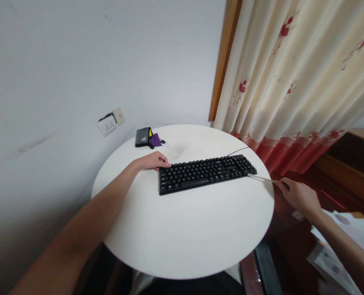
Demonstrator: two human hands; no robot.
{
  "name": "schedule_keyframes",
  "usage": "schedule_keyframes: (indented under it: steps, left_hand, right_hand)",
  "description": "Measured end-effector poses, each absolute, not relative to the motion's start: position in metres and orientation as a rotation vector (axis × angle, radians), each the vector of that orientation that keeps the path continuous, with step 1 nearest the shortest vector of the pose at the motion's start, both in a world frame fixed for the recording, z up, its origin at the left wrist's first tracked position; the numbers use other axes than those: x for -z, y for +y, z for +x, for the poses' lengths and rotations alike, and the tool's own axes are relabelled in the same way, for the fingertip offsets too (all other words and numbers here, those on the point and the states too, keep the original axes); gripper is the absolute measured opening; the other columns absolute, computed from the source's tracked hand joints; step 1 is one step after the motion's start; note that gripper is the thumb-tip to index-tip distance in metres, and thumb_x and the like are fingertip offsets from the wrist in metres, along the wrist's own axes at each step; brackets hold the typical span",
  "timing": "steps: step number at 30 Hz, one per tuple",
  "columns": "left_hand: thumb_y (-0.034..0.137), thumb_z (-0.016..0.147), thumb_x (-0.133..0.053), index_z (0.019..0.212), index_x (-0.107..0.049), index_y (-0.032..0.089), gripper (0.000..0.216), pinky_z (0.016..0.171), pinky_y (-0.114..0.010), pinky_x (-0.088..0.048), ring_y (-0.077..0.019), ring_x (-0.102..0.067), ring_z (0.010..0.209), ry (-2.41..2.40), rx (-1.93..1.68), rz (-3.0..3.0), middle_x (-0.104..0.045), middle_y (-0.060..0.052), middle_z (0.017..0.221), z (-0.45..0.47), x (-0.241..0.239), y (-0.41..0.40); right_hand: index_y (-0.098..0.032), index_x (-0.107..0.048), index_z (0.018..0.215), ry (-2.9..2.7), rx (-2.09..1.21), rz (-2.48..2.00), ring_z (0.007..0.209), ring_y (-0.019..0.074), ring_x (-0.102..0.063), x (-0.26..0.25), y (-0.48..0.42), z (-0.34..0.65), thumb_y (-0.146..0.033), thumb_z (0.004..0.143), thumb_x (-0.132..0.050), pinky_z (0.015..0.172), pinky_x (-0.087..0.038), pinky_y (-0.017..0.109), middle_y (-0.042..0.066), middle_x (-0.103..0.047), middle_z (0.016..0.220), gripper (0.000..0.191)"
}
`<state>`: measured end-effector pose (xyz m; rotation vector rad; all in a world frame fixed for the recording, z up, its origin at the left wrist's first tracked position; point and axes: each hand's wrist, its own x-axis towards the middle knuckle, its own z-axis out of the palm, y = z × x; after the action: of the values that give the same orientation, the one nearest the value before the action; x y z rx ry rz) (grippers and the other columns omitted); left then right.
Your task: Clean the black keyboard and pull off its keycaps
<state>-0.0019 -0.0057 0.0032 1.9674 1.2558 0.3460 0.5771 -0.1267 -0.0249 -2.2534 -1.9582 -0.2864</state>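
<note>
A black keyboard (204,174) lies at a slant across the round white table. My left hand (154,161) rests at its far left corner, thumb on the top edge and the other fingers curled, gripping that corner. In my right hand (297,196), beyond the table's right edge, is a thin, pale stick (261,178) pinched between the fingers. Its far tip meets the keyboard's near right corner; whether it presses on a key or only the frame's edge I cannot tell.
On the white table (188,233), a dark grey pouch (143,137) sits at the back left beside a purple cloth (155,140). A thin cable (238,150) runs from the keyboard's back. A wall socket (107,125), a curtain (270,82) and papers (353,229) surround the table.
</note>
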Motion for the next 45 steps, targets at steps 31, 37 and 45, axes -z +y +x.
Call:
schedule_keyframes:
  steps: [31,37,45]
  left_hand:
    - [0.057,0.072,-0.072,0.082,-0.076,0.015,0.044,0.048,-0.020,-0.038,-0.0107,-0.051,0.050,1.238,-0.355,1.946,-0.062,-0.003,0.062,-0.007,0.003,-0.003]
    - [0.056,0.072,-0.072,0.081,-0.076,0.015,0.042,0.048,-0.021,-0.038,-0.0107,-0.050,0.050,1.237,-0.348,1.958,-0.061,-0.003,0.061,-0.006,0.001,-0.003]
    - [0.055,0.073,-0.071,0.080,-0.076,0.015,0.042,0.048,-0.020,-0.038,-0.0105,-0.050,0.050,1.227,-0.352,1.970,-0.060,-0.003,0.059,-0.005,0.001,-0.003]
  right_hand:
    - [-0.007,-0.071,0.075,-1.362,-0.547,-1.869,0.040,0.0108,-0.037,0.032,-0.056,0.541,-0.043,0.076,-0.053,0.041,-0.025,0.026,0.002,-0.050,0.047,0.040]
    - [-0.011,-0.065,0.070,-1.327,-0.869,-1.795,0.038,0.0070,-0.029,0.030,-0.063,0.553,-0.049,0.073,-0.059,0.040,-0.018,0.023,-0.005,-0.039,0.044,0.038]
    - [-0.014,-0.064,0.061,-1.454,-0.873,-1.840,0.039,0.0098,-0.030,0.029,-0.110,0.590,-0.058,0.075,-0.061,0.040,-0.019,0.028,0.001,-0.043,0.045,0.047]
